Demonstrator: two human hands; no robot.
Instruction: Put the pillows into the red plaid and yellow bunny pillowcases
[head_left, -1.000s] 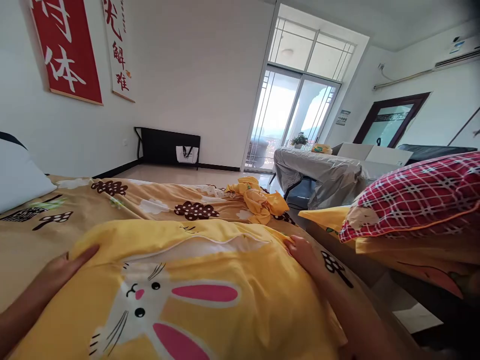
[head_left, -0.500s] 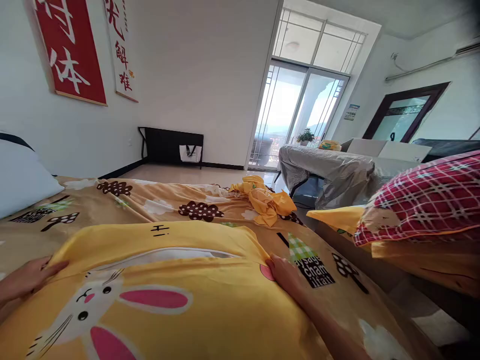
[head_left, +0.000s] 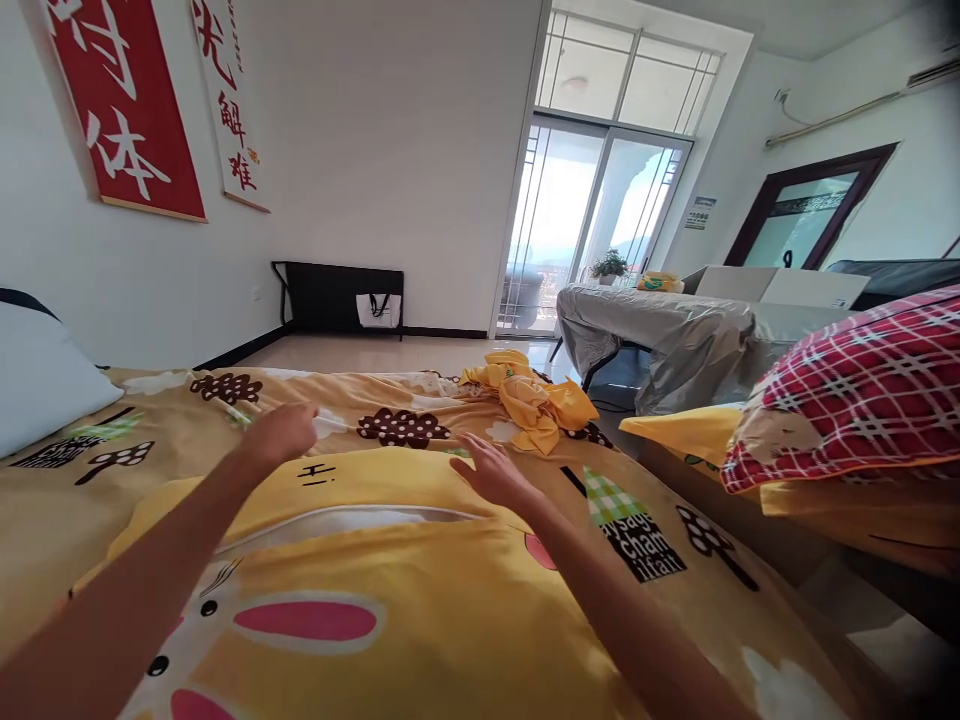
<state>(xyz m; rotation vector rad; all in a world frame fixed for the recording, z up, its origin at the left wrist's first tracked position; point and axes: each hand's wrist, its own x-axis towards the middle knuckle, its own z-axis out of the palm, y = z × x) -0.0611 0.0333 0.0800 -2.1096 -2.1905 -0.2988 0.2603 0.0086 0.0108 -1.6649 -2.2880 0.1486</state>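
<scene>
A yellow pillow (head_left: 420, 600) with a white rabbit and the word "Hi" printed on it lies in front of me. A slit in its cover runs crosswise and shows white filling inside. My left hand (head_left: 289, 432) is over the pillow's far edge, back towards me; its fingers are blurred and mostly turned out of sight. To the right, my right hand (head_left: 493, 470) hovers by the same far edge with its fingers stretched out, holding nothing. Both forearms cross above the pillow, the left one covering part of the rabbit.
A patterned bedsheet (head_left: 405, 425) lies under the pillow. Crumpled yellow cloth (head_left: 536, 400) rests at the far side. A white pillow (head_left: 45, 370) is at left, a red plaid pillow (head_left: 870, 390) at right. Beyond stands a table under plastic (head_left: 667, 330).
Both hands have let go of the pillow's sides. My left hand has swung forward and right over the far edge; my right hand has moved forward and left.
</scene>
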